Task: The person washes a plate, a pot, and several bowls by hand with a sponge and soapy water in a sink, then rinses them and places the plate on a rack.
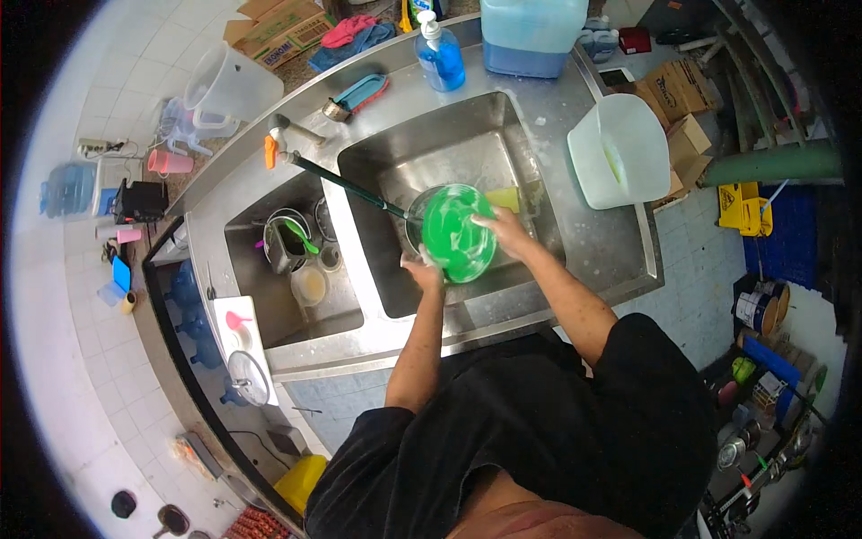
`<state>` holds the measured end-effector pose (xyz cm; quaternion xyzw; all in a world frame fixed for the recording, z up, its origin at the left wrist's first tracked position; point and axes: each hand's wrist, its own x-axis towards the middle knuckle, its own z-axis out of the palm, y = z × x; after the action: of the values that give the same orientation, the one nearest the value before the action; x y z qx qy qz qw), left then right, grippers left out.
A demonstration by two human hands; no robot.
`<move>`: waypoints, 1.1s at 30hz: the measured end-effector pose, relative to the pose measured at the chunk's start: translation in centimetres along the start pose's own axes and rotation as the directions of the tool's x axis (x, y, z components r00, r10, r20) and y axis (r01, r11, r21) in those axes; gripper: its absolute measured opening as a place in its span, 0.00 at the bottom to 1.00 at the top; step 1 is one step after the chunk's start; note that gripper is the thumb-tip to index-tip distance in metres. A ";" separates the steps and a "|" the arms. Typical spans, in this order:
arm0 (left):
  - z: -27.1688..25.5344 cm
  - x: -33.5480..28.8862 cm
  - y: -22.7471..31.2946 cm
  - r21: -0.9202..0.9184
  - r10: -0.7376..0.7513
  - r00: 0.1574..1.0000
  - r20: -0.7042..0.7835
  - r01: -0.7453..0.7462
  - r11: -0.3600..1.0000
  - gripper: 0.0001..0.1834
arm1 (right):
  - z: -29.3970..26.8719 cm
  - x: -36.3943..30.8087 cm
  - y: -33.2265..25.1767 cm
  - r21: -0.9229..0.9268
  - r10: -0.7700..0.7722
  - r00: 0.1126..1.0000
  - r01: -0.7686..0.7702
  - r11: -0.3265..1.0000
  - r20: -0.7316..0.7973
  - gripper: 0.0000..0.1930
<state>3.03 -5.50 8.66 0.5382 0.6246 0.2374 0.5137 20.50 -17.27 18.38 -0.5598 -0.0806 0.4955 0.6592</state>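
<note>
Over the right-hand sink basin (431, 301) I hold a round green plastic dish (453, 238) streaked with white suds. My left hand (425, 269) is closed on its lower left edge. My right hand (505, 230) grips the dish at its right rim, with the fingers partly hidden. Behind the dish, a round metal bowl (416, 225) shows only in part. A yellow sponge or cloth (505, 198) lies in the basin just past my right hand. The dark green hose (350, 186) from the tap (280, 135) reaches to the bowl.
Dishes and a pot (285, 242) fill part of the left basin (346, 328). A white tub (620, 153) stands on the right counter; a blue soap bottle (440, 63) and a blue-filled container (530, 40) are at the back. A pot lid (247, 377) lies at the left edge.
</note>
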 end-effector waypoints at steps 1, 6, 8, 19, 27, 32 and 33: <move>-0.4 0.8 -1.2 0.451 0.206 0.979 0.004 -0.186 0.873 0.39 | -0.2 1.0 2.1 -0.351 -0.085 0.984 0.025 0.936 -0.155 0.21; -2.0 -0.8 3.5 -0.285 -0.155 0.565 0.810 0.610 0.739 0.39 | 6.6 -3.0 1.3 -0.923 -0.066 0.941 0.338 0.185 0.331 0.14; -1.5 -0.9 5.1 -0.155 -0.229 0.688 0.688 0.447 0.881 0.30 | 5.9 -2.8 3.1 -0.903 -0.121 0.913 0.404 0.147 0.389 0.14; -0.2 5.3 -4.1 -0.374 -0.518 0.645 0.562 0.757 0.537 0.19 | -13.1 13.1 14.8 -0.988 -0.019 0.988 -0.154 -0.014 -0.154 0.27; 2.3 4.5 1.2 -0.378 -0.307 0.652 0.693 0.692 0.615 0.21 | -10.8 16.1 14.8 -0.759 -0.076 0.845 -0.430 0.489 -0.529 0.29; 2.3 6.0 1.7 -0.445 -0.207 0.641 0.739 0.695 0.565 0.28 | -3.5 11.5 1.2 -0.808 -0.448 0.857 0.068 0.585 -0.253 0.16; 2.7 6.0 2.1 -0.404 -0.239 0.611 0.755 0.721 0.563 0.29 | -2.0 11.1 -0.2 -0.942 -0.468 0.867 -0.006 0.336 -0.173 0.11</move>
<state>7.00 -0.08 7.13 0.1496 0.4136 0.0942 0.8931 27.41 -10.36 12.82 -0.9028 -0.2814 0.1307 0.2979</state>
